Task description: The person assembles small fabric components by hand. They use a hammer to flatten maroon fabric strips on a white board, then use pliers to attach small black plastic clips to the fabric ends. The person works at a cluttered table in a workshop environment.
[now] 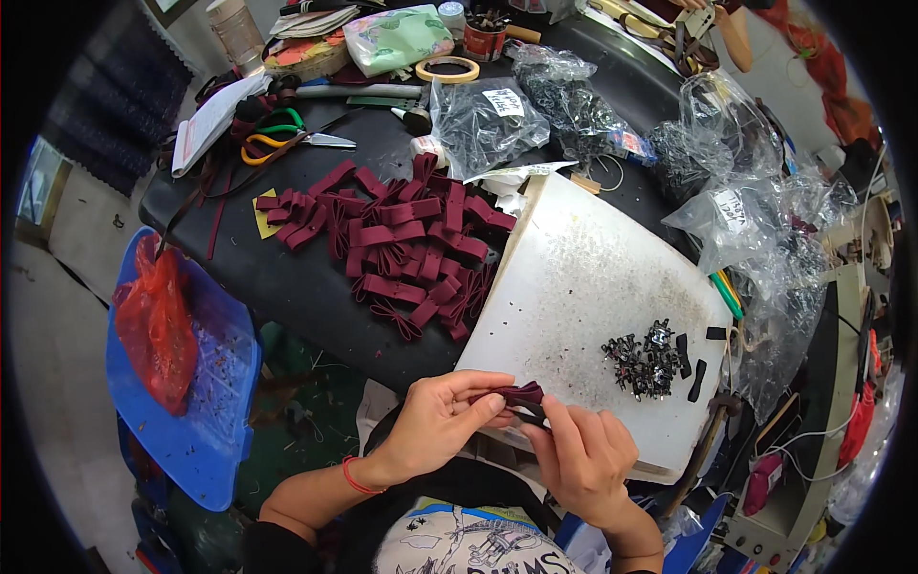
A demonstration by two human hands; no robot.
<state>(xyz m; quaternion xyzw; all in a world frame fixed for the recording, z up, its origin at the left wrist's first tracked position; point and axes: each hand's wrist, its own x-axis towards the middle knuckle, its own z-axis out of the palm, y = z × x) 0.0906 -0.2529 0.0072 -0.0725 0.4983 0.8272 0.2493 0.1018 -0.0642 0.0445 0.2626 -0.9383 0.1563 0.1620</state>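
Observation:
Just off the near edge of the white board (583, 239), both my hands are closed on one small burgundy ribbon bow (522, 392). My left hand (440, 416) pinches its left end between thumb and fingers. My right hand (585, 454) grips at its right end, where something dark shows by the fingertips; what it is I cannot make out. A heap of similar burgundy ribbon bows (402, 239) lies on the black table, left of the board. Small shiny black clips (645, 364) are piled on the board's right part, beside a few short black strips (696, 381).
Clear plastic bags of dark pieces (488, 115) line the far and right sides. Scissors with green and orange handles (277, 137), a notepad (212, 124) and a tape roll (448, 69) lie at the far left. A blue scoop-like tray (229, 421) holds a red plastic bag (158, 335).

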